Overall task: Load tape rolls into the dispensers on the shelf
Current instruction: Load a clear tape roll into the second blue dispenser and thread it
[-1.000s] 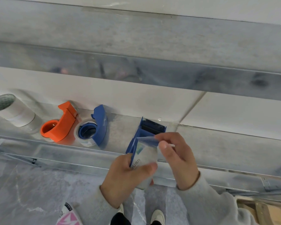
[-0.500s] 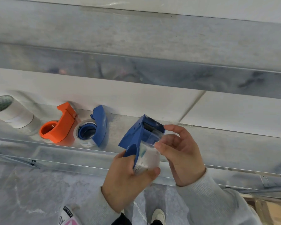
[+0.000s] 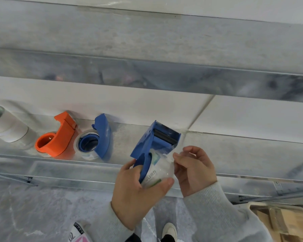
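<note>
Galvanised metal shelving runs across the view against a white wall, with grey flooring below. Just off its front edge, the left hand clamps a blue tape dispenser with a clear tape roll already seated in it, thumb pressed on the roll. Beside that grip, the right hand has its fingers curled loosely at the roll's side, seemingly working the tape end, though the transparent film is hard to make out. Well away from the grip, an orange dispenser and a second blue dispenser lie loaded on the shelf. Spare white rolls, partly cut off, remain beyond them, so threading and shelving this one looks like what is left.
</note>
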